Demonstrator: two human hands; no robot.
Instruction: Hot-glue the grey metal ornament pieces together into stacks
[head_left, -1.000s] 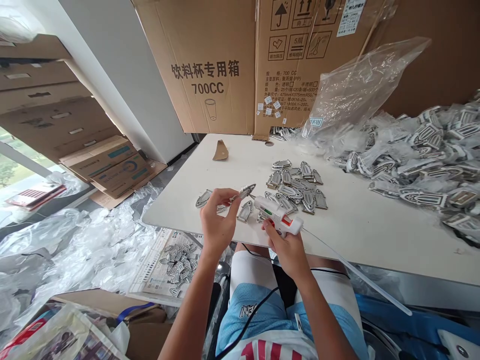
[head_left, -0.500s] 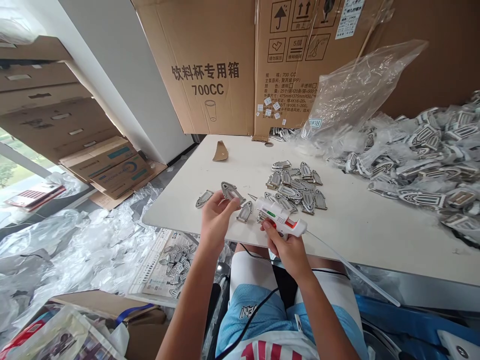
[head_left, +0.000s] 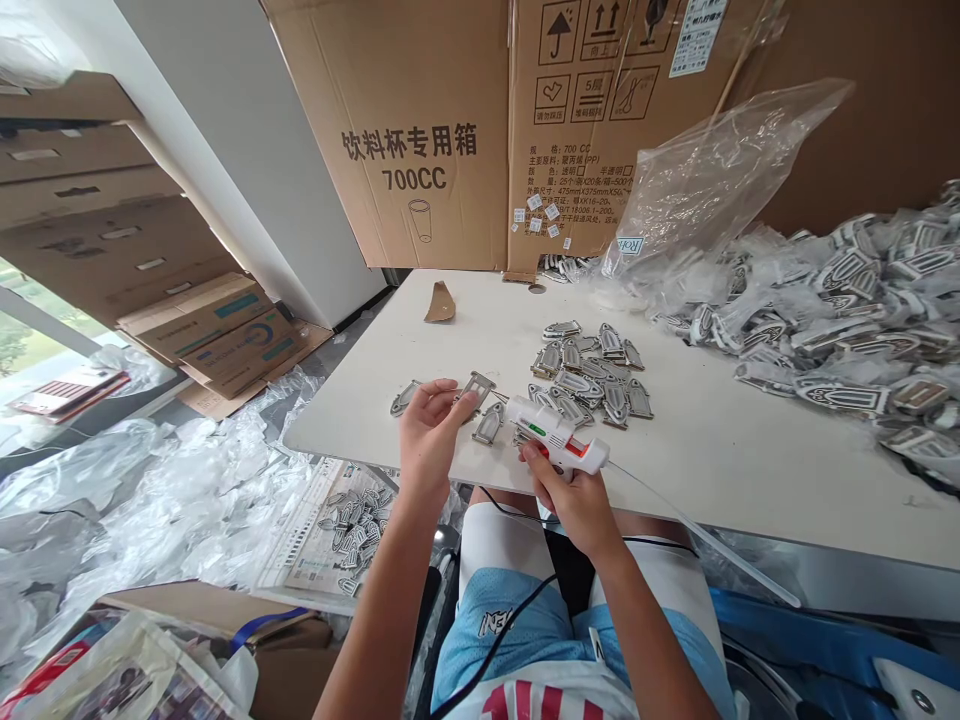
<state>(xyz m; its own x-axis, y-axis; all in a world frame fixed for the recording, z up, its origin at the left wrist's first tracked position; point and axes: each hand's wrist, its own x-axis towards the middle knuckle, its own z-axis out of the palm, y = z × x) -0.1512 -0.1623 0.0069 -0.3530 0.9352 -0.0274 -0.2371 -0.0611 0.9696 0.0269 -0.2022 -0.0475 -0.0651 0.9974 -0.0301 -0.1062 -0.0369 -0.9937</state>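
Observation:
My left hand [head_left: 433, 437] pinches a grey metal frame-like piece [head_left: 478, 386] between thumb and fingers, above the table's front edge. My right hand [head_left: 568, 497] is wrapped round a white glue gun [head_left: 556, 432], its nozzle pointing left at the held piece. From the gun's rear runs a long clear glue stick [head_left: 705, 535]. One loose metal piece [head_left: 489, 424] lies just below the nozzle, and another [head_left: 405, 397] is left of my left hand. A heap of similar pieces [head_left: 589, 375] lies behind the gun.
A large pile of plastic-wrapped pieces [head_left: 840, 310] covers the table's right side. Cardboard boxes [head_left: 420, 60] stand at the back. A cardboard scrap [head_left: 440, 302] lies on the white table [head_left: 367, 350]. Below left, more pieces [head_left: 356, 535] rest on newspaper beside plastic film [head_left: 172, 510].
My left hand has turned the metal piece, so its squared end now points up and right near the nozzle. The glue gun has shifted very slightly left.

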